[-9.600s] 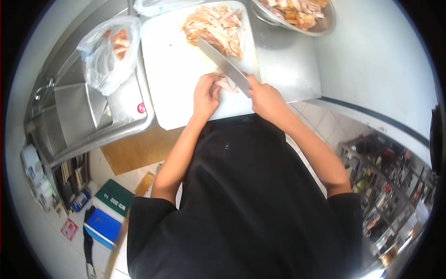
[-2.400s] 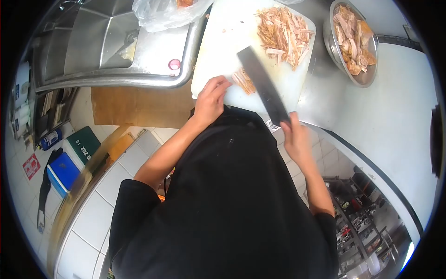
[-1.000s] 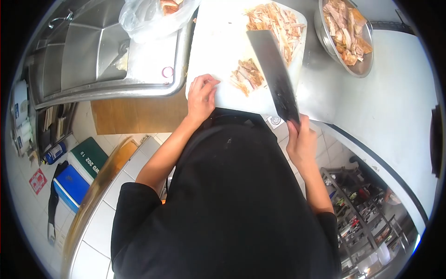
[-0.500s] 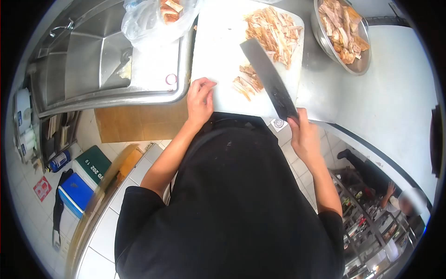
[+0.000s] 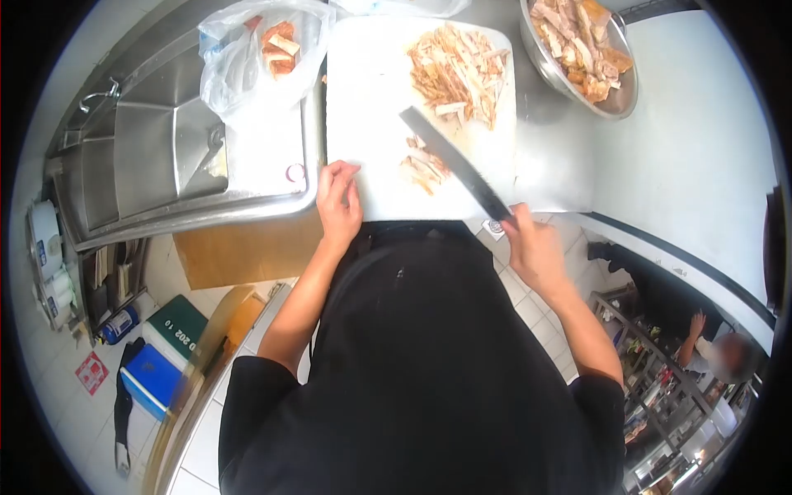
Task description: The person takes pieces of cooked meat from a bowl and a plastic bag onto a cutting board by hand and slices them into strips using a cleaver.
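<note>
My right hand [image 5: 536, 252] is wrapped round the handle of a cleaver [image 5: 454, 161]. Its long dark blade slants up and left over the white cutting board [image 5: 363, 107], edge turned partly toward the camera. Beside the blade lies a small heap of sliced meat [image 5: 423, 173]. Farther up the board is a larger pile of cut meat strips [image 5: 458, 70]. At the board's near left corner rests my left hand [image 5: 338, 202], loosely curled, thumb and fingers apart, with nothing seen in it.
A metal bowl [image 5: 631, 87] of meat pieces stands at upper right. Left of the board, a clear plastic bag [image 5: 227, 70] with reddish meat lies by the steel sink [image 5: 148, 157]. Another person [image 5: 697, 338] is at lower right, beyond the counter [image 5: 676, 148].
The view has shifted, so the board and sink sit a little left. The cleaver's blade has turned more edge-on and tilted lower over the small heap. My left hand stays at the board's corner.
</note>
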`<state>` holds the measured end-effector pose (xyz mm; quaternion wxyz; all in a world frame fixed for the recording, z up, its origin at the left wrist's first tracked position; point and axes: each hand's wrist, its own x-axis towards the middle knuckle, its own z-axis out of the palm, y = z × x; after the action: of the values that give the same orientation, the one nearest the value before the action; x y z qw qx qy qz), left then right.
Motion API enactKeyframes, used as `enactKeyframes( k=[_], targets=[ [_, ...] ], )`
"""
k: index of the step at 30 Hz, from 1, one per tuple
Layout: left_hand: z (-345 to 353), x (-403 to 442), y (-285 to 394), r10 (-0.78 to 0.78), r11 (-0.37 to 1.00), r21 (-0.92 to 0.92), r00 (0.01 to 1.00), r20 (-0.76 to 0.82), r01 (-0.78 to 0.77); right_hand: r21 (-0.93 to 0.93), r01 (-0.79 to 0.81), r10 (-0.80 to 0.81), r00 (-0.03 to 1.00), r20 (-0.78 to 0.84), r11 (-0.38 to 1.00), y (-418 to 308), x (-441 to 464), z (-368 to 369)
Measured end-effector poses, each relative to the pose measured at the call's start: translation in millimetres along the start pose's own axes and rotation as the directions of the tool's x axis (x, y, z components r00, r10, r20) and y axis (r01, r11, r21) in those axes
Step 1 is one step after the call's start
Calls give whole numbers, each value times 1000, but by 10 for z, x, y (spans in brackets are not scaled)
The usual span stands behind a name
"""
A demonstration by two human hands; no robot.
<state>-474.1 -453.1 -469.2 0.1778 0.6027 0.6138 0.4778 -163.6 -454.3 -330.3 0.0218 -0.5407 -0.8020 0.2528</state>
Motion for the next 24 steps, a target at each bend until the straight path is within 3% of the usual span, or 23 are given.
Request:
enactKeyframes(
  k=[2, 4, 6, 8, 11, 12, 14, 16, 17, 19, 24],
  targets=[
    [-37, 36, 36, -19, 1000, 11, 1000, 6, 19, 47, 104, -93, 976, -198, 993, -22, 13, -14],
    [-74, 14, 58, -38, 999, 12, 999, 2, 38, 84, 120, -101, 973, -206, 989, 180, -4, 303],
    [-67, 20, 21, -22, 1000, 17, 1000, 5, 22, -102, -10, 27, 985, 172, 995, 338, 119, 463],
    [-28, 140, -45, -4, 1000, 28, 1000, -14, 4, -155, 9, 17, 986, 165, 988, 394, 183, 315],
    [-32, 212, 9, -5, 1000, -1, 999, 41, 5, -44, -19, 26, 985, 171, 999, 193, 162, -89],
    [8, 283, 23, -3, 1000, 3, 999, 36, 3, 38, -33, 29, 996, 90, 999, 170, 154, -160],
    [149, 468, 95, 36, 999, -37, 975, 221, -29, 123, -36, 35, 999, 14, 992, 181, 142, -194],
    [414, 717, 77, 285, 948, 39, 897, 338, -316, 272, -35, 72, 989, -129, 962, 257, 129, -219],
    [528, 784, 104, 279, 949, 48, 900, 334, -312, 273, -27, 63, 990, -125, 962, 271, 122, -234],
    [691, 912, 139, 273, 900, 155, 804, 528, -408, 443, -119, 186, 976, -112, 889, 269, 120, -281],
    [729, 1029, -115, 301, 893, 154, 816, 493, -423, 399, -170, 210, 976, -59, 901, 371, 84, -317]
  ],
)
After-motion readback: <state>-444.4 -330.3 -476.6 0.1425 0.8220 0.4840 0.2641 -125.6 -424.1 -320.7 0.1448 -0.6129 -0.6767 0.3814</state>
